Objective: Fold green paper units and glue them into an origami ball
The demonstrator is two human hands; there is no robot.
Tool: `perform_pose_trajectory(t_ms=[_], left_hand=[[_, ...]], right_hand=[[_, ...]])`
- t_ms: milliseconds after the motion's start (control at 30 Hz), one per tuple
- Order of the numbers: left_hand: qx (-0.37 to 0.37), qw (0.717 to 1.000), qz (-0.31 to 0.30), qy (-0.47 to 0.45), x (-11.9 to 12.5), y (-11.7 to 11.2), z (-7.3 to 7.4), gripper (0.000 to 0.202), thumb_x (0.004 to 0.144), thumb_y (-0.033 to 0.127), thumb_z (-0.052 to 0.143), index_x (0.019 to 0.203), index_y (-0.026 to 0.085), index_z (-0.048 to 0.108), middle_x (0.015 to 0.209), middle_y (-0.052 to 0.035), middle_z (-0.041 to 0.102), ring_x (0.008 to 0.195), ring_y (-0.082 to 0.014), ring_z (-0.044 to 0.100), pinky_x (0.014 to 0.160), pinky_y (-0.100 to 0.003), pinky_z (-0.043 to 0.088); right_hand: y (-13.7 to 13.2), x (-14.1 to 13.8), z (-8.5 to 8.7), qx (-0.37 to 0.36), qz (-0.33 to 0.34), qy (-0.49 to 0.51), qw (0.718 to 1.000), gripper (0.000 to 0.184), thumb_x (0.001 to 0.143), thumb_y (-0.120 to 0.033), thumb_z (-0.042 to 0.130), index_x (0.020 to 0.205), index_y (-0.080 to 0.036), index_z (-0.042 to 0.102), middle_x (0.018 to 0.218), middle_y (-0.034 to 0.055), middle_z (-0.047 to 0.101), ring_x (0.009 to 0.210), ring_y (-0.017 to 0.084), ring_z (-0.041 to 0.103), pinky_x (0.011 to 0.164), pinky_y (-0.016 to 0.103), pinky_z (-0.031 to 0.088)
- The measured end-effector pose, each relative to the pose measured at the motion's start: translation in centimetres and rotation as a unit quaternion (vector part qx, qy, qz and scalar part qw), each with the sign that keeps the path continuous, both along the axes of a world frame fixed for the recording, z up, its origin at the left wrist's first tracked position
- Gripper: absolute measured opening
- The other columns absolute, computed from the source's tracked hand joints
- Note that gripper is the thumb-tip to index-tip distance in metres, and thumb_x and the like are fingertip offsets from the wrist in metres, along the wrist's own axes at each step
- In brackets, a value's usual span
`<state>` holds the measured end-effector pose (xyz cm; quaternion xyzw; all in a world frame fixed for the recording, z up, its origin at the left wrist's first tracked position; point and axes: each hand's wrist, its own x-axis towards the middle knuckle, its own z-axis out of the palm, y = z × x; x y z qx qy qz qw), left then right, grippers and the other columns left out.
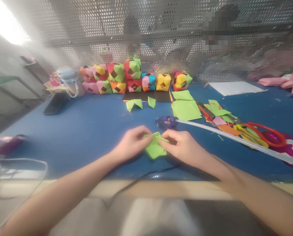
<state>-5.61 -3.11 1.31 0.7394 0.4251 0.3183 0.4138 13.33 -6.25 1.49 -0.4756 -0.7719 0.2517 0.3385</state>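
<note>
Near the front edge of the blue table, a folded green paper piece (156, 149) sits between my two hands. My left hand (134, 141) pinches its upper left side between thumb and fingers. On the opposite side, my right hand (182, 142) grips the paper's right edge, thumb and forefinger closed on it. Just beyond my hands lies a dark blue glue gun (167, 122) with a long white glue stick (225, 134) running out to the right. Two small folded green pieces (134, 104) rest farther back, and a stack of green paper squares (187, 110) is right of them.
Colourful folded paper balls (133, 68) line the back by the perforated metal screen (161, 32). Paper scraps (220, 119), red-handled scissors (276, 141) and yellow-handled scissors (253, 136) lie at right. A phone (56, 103) and a bottle (69, 80) stand at back left. A cord (134, 182) crosses the front edge.
</note>
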Motion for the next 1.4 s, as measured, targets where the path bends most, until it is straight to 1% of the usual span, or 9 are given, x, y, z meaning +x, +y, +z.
perform_pose_trajectory(t_ms=[200, 400, 500, 567, 733, 900, 1100, 1267, 1400], left_hand=[[0.001, 1.000, -0.002, 0.003, -0.1, 0.1, -0.2, 0.016, 0.080, 0.030, 0.055, 0.076, 0.015, 0.059, 0.072, 0.0005, 0.057, 0.063, -0.0086, 0.047, 0.056, -0.020, 0.037], [-0.003, 1.000, -0.007, 0.016, -0.1, 0.2, -0.3, 0.016, 0.080, 0.029, 0.055, 0.076, 0.014, 0.059, 0.071, 0.0010, 0.056, 0.062, -0.0085, 0.046, 0.056, -0.020, 0.037], [-0.002, 0.999, -0.018, 0.044, -0.1, 0.3, -0.5, 0.016, 0.079, 0.029, 0.054, 0.076, 0.015, 0.059, 0.070, 0.0012, 0.056, 0.063, -0.0089, 0.046, 0.056, -0.020, 0.037], [0.006, 0.997, -0.038, 0.074, -0.1, 0.3, -0.6, 0.015, 0.079, 0.028, 0.053, 0.076, 0.015, 0.059, 0.070, 0.0015, 0.057, 0.063, -0.0093, 0.047, 0.057, -0.019, 0.038], [0.042, 0.986, -0.074, 0.143, 0.1, -0.1, -0.3, 0.012, 0.078, 0.020, 0.050, 0.074, 0.015, 0.059, 0.066, 0.0030, 0.055, 0.060, -0.0082, 0.045, 0.055, -0.018, 0.036], [0.066, 0.981, -0.089, 0.161, 0.1, -0.4, 0.1, 0.011, 0.078, 0.017, 0.049, 0.075, 0.015, 0.059, 0.065, 0.0034, 0.056, 0.060, -0.0078, 0.046, 0.056, -0.018, 0.036], [0.066, 0.983, -0.081, 0.153, 0.1, -0.2, -0.1, 0.012, 0.078, 0.020, 0.049, 0.075, 0.015, 0.060, 0.066, 0.0029, 0.057, 0.061, -0.0081, 0.047, 0.057, -0.019, 0.038], [0.043, 0.992, -0.052, 0.108, 0.0, 0.0, -0.2, 0.014, 0.080, 0.025, 0.051, 0.076, 0.015, 0.060, 0.068, 0.0015, 0.059, 0.062, -0.0089, 0.048, 0.057, -0.019, 0.039], [0.027, 0.997, -0.030, 0.066, -0.1, 0.2, -0.4, 0.017, 0.080, 0.030, 0.053, 0.076, 0.015, 0.060, 0.071, -0.0001, 0.060, 0.064, -0.0099, 0.050, 0.058, -0.020, 0.041]], right_hand=[[0.1, -0.2, -0.2, 0.010, -0.002, 0.025, 1.000, 0.014, 0.085, -0.028, 0.053, 0.077, -0.017, 0.057, 0.062, -0.0028, 0.056, 0.051, 0.008, 0.046, 0.051, 0.019, 0.037], [0.1, 0.1, -0.3, -0.001, 0.009, 0.002, 1.000, 0.009, 0.083, -0.026, 0.053, 0.079, -0.019, 0.056, 0.063, -0.0033, 0.055, 0.053, 0.009, 0.046, 0.052, 0.020, 0.037], [0.1, 0.2, -0.3, 0.007, 0.026, -0.038, 0.999, 0.008, 0.083, -0.025, 0.053, 0.078, -0.019, 0.055, 0.064, -0.0030, 0.055, 0.055, 0.009, 0.046, 0.053, 0.020, 0.037], [0.0, 0.1, -0.1, 0.007, 0.041, -0.081, 0.996, 0.009, 0.084, -0.024, 0.052, 0.077, -0.019, 0.054, 0.065, -0.0025, 0.055, 0.056, 0.010, 0.047, 0.054, 0.021, 0.035], [-0.2, 0.2, 0.3, -0.024, 0.075, -0.182, 0.980, 0.011, 0.087, -0.023, 0.049, 0.077, -0.020, 0.050, 0.070, -0.0012, 0.056, 0.060, 0.011, 0.050, 0.055, 0.022, 0.033], [-0.3, 0.5, 0.3, 0.004, 0.085, -0.219, 0.972, 0.012, 0.087, -0.024, 0.050, 0.076, -0.020, 0.049, 0.070, -0.0015, 0.054, 0.059, 0.012, 0.048, 0.055, 0.023, 0.031], [-0.2, 0.6, 0.0, 0.017, 0.079, -0.185, 0.979, 0.012, 0.088, -0.025, 0.049, 0.079, -0.019, 0.054, 0.070, -0.0010, 0.057, 0.060, 0.011, 0.050, 0.056, 0.022, 0.033], [0.0, 0.3, -0.6, 0.046, 0.040, -0.093, 0.994, 0.016, 0.088, -0.027, 0.049, 0.077, -0.018, 0.057, 0.066, -0.0004, 0.058, 0.058, 0.010, 0.049, 0.055, 0.021, 0.035], [0.2, 0.0, -1.1, 0.047, 0.013, -0.026, 0.998, 0.017, 0.087, -0.029, 0.051, 0.076, -0.018, 0.058, 0.064, -0.0005, 0.058, 0.056, 0.010, 0.048, 0.054, 0.020, 0.037]])
